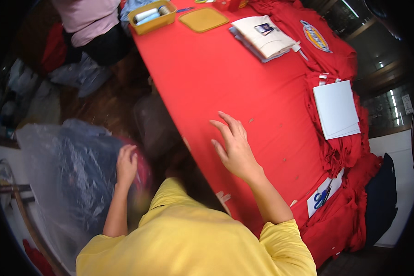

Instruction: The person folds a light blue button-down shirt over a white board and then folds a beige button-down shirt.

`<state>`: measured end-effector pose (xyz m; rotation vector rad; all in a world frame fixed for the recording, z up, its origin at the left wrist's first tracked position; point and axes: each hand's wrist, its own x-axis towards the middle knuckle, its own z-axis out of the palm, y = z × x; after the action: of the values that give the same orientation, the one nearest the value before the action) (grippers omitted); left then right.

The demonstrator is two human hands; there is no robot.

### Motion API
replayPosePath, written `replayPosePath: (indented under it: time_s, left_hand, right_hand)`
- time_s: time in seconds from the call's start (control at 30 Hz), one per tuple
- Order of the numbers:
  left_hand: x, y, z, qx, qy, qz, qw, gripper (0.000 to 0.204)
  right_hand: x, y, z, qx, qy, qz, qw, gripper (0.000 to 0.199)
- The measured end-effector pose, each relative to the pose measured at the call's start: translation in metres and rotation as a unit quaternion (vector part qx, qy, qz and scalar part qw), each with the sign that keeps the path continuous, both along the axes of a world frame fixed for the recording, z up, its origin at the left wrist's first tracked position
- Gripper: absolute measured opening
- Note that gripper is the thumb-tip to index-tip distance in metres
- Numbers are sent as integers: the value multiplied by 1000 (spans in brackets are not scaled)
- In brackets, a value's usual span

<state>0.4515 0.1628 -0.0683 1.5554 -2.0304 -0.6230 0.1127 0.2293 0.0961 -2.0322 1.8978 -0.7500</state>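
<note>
Clear plastic bag (pixel 64 170), large and crumpled, holding dark blue fabric, beside the table's left edge; a red garment (pixel 142 168) at its mouth. Red cloth (pixel 244 87) spread flat over the table.

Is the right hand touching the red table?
Touching: the head view shows the right hand pressed flat, fingers spread, on the red table.

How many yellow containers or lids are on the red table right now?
2. An open yellow tray holding rolls sits at the far left end; a flat yellow lid lies just right of it. Others may be hidden beyond the top edge.
</note>
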Motion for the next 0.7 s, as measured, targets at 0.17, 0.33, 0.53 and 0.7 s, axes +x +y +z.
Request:
replayPosePath:
  time_s: [0.17,0.33,0.53,0.7]
  left_hand:
    - [67,129,-99,332,64,-7,941,30]
    - [104,245,-172,620,87,79,776,37]
    - [87,260,-187,604,105,46,789,40]
    - [86,263,-188,589,49,39,806,44]
  right_hand:
    - [15,23,-100,-7,167,-58,984,56]
    - [17,22,-100,-16,208,-77,975,55]
    - [19,18,-103,-23,219,-78,972,52]
    - [20,19,-107,-13,223,-85,971,52]
